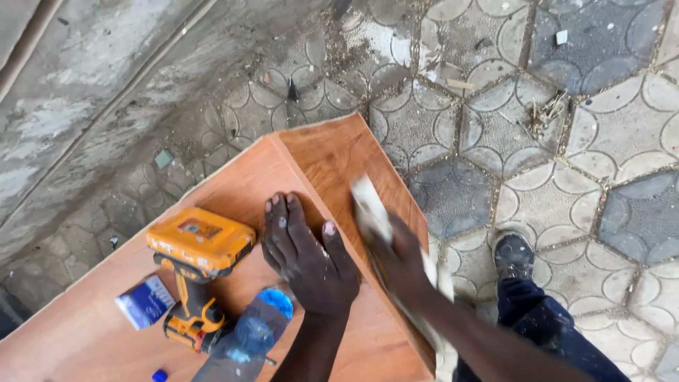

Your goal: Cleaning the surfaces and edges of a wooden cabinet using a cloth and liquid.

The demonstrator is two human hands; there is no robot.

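Note:
My left hand (pixel 305 256) lies flat, fingers together, on the top of a reddish-brown wooden board (pixel 244 177). My right hand (pixel 396 256) is blurred and grips a pale whitish strip (pixel 369 205) against the board's right side face (pixel 332 152). The strip runs along the board's edge down past my wrist. A yellow cordless drill (pixel 198 247) lies on the board just left of my left hand.
A small blue box (pixel 145 302), a clear plastic bottle with a blue base (pixel 249 332) and a blue cap (pixel 160 375) lie by the drill. My dark shoe (pixel 513 255) and blue trouser leg stand on patterned paving stones. A concrete kerb runs along the upper left.

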